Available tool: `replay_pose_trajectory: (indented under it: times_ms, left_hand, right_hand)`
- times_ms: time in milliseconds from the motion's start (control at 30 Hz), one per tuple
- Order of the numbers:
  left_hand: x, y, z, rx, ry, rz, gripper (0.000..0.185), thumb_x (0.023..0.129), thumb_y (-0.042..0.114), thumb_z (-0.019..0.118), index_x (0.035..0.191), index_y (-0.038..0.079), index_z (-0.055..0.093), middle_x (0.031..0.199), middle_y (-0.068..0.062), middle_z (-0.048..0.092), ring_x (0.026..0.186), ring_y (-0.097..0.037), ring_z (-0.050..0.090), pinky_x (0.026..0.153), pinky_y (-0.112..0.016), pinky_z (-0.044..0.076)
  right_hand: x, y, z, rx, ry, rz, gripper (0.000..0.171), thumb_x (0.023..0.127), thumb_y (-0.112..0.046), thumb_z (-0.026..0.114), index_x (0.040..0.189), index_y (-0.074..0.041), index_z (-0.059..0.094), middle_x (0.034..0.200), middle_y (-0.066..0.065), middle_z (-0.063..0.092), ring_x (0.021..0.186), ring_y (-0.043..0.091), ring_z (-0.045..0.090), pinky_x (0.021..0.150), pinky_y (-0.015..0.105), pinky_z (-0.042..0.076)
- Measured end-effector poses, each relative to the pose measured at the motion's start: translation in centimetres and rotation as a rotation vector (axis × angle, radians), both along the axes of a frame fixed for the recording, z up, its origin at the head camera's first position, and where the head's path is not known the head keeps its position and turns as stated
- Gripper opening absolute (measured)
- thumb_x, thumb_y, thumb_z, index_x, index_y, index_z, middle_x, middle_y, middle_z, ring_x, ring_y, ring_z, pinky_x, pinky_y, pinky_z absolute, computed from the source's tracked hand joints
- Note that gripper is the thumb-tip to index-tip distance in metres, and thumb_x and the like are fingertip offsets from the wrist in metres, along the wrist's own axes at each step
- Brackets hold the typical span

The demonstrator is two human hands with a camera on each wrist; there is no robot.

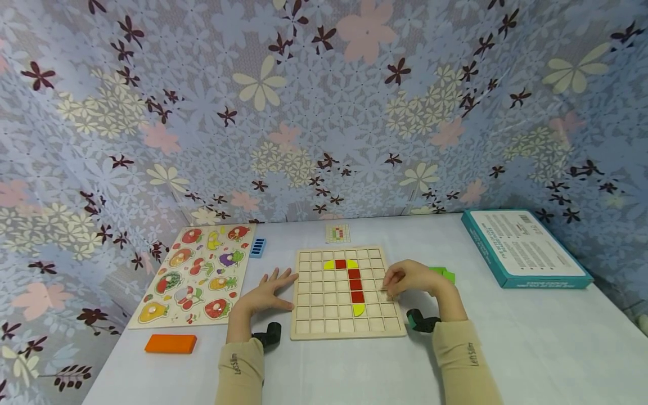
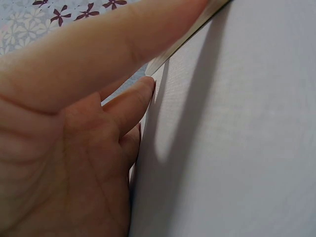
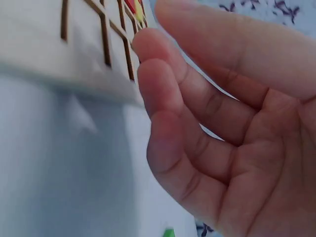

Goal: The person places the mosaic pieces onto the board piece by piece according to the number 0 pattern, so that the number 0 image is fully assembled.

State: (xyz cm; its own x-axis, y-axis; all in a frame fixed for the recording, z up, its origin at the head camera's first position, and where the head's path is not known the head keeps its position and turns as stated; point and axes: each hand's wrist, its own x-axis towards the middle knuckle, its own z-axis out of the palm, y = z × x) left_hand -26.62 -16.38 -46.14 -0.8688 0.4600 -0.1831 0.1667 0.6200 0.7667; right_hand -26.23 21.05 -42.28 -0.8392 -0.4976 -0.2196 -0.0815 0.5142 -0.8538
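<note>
A wooden grid board [image 1: 315, 304] lies flat on the table. Red square tiles [image 1: 356, 284] run down its middle like a hooked line, with yellow rounded tiles [image 1: 359, 309] at the ends and corner. My left hand [image 1: 264, 295] has its fingers spread, thumb and fingertips at the board's left edge. Over the right edge hovers my right hand [image 1: 411, 279], its fingers [image 3: 163, 89] loosely bent and thumb apart from them, nothing seen between them. Behind the board is a small pattern card [image 1: 337, 233] with a red, green and yellow design.
A fruit puzzle board [image 1: 199, 275] lies at the left, with an orange block [image 1: 170, 343] in front and a blue piece [image 1: 257, 248] beside it. Green pieces [image 1: 444, 274] sit partly behind my right hand. A teal box [image 1: 526, 247] stands at the back right.
</note>
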Motion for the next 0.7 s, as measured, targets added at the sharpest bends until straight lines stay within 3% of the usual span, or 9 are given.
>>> replay_pose_trajectory:
  times_ms: [700]
  left_hand:
    - [-0.1, 0.0, 0.0, -0.02, 0.004, -0.012, 0.082, 0.071, 0.021, 0.077, 0.142, 0.011, 0.038, 0.153, -0.011, 0.017, 0.141, -0.033, -0.006, 0.113, -0.049, -0.008]
  right_hand:
    - [0.7, 5.5, -0.4, 0.029, -0.057, -0.158, 0.029, 0.071, 0.004, 0.066, 0.099, 0.008, 0.059, 0.091, 0.011, 0.061, 0.077, 0.017, 0.052, 0.065, 0.029, 0.049]
